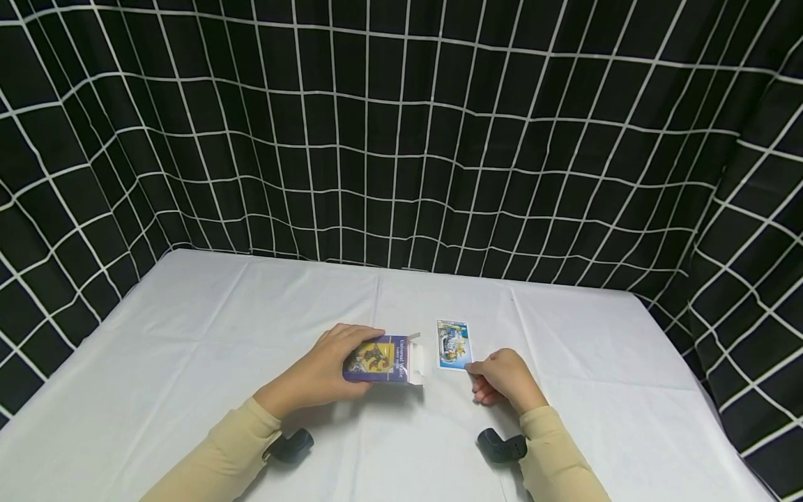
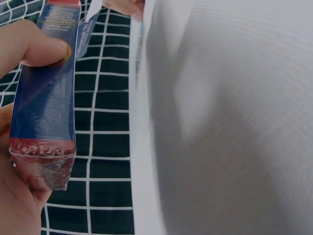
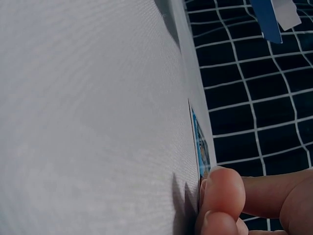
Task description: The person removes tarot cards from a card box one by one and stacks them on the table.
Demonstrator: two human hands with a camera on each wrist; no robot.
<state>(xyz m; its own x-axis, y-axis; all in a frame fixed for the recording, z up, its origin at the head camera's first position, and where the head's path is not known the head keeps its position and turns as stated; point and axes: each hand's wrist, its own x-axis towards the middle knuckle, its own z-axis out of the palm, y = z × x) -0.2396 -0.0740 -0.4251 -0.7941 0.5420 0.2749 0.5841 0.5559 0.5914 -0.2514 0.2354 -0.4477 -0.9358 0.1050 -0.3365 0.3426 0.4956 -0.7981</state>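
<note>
My left hand (image 1: 329, 366) grips a purple card box (image 1: 376, 359) by its left end, with the open flaps facing right. In the left wrist view the thumb of that hand (image 2: 29, 46) presses on the box's blue side (image 2: 46, 93), which has a red end in clear wrap. A blue picture card (image 1: 453, 344) lies to the right of the box, apart from it. My right hand (image 1: 507, 380) pinches the card's lower right corner. The right wrist view shows the card (image 3: 201, 144) nearly edge-on at the fingertips of my right hand (image 3: 234, 200).
A white cloth (image 1: 301, 300) covers the table, with creases across it. Black curtains (image 1: 401, 139) with a white grid stand behind and at both sides. Dark devices are on the left wrist (image 1: 291, 446) and right wrist (image 1: 500, 446).
</note>
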